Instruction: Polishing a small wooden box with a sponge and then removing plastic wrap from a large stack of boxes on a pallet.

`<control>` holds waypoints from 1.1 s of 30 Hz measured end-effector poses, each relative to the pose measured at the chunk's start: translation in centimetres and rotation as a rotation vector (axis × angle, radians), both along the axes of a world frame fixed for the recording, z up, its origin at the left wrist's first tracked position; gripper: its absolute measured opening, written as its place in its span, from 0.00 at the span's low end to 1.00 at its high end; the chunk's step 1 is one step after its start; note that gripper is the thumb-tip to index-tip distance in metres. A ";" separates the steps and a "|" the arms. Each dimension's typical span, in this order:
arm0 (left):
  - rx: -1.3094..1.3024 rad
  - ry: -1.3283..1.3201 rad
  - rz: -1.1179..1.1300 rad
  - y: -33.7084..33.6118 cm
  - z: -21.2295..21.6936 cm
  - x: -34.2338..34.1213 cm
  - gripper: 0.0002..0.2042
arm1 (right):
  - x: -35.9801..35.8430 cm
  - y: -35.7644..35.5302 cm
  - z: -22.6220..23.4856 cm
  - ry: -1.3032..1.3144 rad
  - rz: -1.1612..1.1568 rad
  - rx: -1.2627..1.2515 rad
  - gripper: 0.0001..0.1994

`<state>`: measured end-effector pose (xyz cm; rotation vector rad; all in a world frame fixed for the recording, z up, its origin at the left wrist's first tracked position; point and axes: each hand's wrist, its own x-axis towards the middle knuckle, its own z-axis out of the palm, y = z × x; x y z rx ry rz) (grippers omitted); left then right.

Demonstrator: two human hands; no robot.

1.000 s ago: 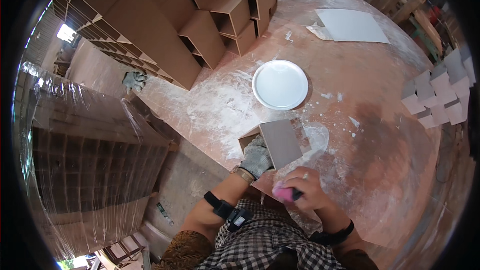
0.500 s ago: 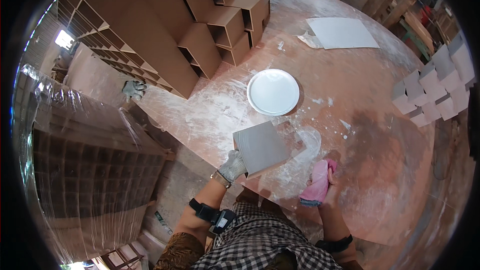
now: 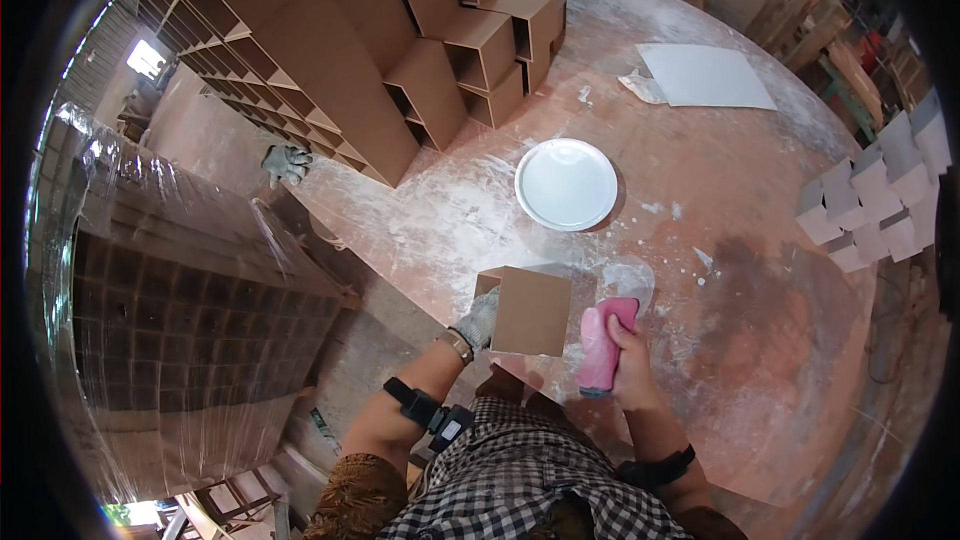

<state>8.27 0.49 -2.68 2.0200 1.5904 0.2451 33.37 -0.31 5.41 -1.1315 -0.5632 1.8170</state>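
Observation:
My left hand point(image 3: 479, 321), in a grey knitted glove, reaches into the open side of a brown board box point(image 3: 536, 313) and holds it at the table's near edge. A plain brown face of the box is turned up, and my fingertips are hidden inside. Just right of the box, my bare right hand point(image 3: 632, 372) grips a bundled pink cloth point(image 3: 604, 342), its thumb lying along the side. The cloth is apart from the box. A round white tub point(image 3: 566, 185) with pale contents stands beyond both hands.
Brown boxes point(image 3: 420, 80) are stacked at the far left of the dusty table point(image 3: 680, 420). White-grey boxes point(image 3: 875, 190) stand at the right. A white sheet point(image 3: 707, 76) lies at the back, a loose glove point(image 3: 287, 164) at the left edge. A plastic-wrapped stack point(image 3: 200, 330) stands left.
The box has been turned: a grey face was up before, now a brown one. My right hand has moved left and up with the pink cloth, closer to the box.

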 end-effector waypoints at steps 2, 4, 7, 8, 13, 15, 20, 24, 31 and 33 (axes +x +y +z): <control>-0.053 -0.021 -0.075 0.4 -1.1 -0.3 0.20 | -0.1 -0.3 -1.0 -0.159 0.065 0.191 0.11; -0.067 0.002 -0.135 0.5 -0.9 0.0 0.21 | -0.1 -0.4 -1.3 -0.471 0.150 0.438 0.12; -0.083 0.076 -0.152 0.4 1.7 1.4 0.22 | -1.1 -1.0 0.7 -0.791 0.346 0.822 0.14; -0.129 0.075 -0.115 0.4 1.6 1.8 0.23 | -1.9 -0.9 0.6 -0.906 0.340 0.861 0.13; -0.194 0.034 -0.104 1.0 3.8 1.9 0.24 | -3.6 5.2 -0.8 -1.219 0.137 0.967 0.13; -0.171 0.053 -0.135 0.9 3.3 1.6 0.24 | -3.8 6.6 -1.3 -1.167 0.083 1.002 0.12; -0.203 0.098 -0.116 0.7 3.5 1.5 0.24 | -1.4 -0.1 -1.4 -1.016 0.320 1.115 0.10; -0.139 0.167 -0.119 0.2 2.6 1.5 0.24 | -1.8 0.0 -1.6 -1.076 0.213 1.105 0.09; -0.092 -0.010 -0.047 -0.5 0.6 1.5 0.24 | -3.1 4.3 -2.4 -1.113 0.068 1.048 0.08; -0.079 -0.107 -0.027 -0.9 -1.3 0.9 0.23 | -1.8 0.1 -1.9 -1.037 0.160 1.151 0.09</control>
